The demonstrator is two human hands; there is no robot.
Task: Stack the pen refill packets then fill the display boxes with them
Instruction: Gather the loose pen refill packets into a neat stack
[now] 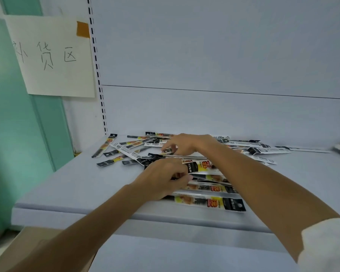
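Grey shelf [67,189], strewn refill packets [214,203] — left hand [163,177] pinching one, right hand [185,144] another.

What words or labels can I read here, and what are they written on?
"补货区": handwritten on the taped-up paper sign.
"M&G": on the black end of the nearest packet, slightly blurred.
Small print, barcodes and red characters on the other packets: too blurred to read.

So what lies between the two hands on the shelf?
Head view: no bare shelf shows there. Overlapping packets fill the gap between the left hand and the right hand, and both hands pinch at them.
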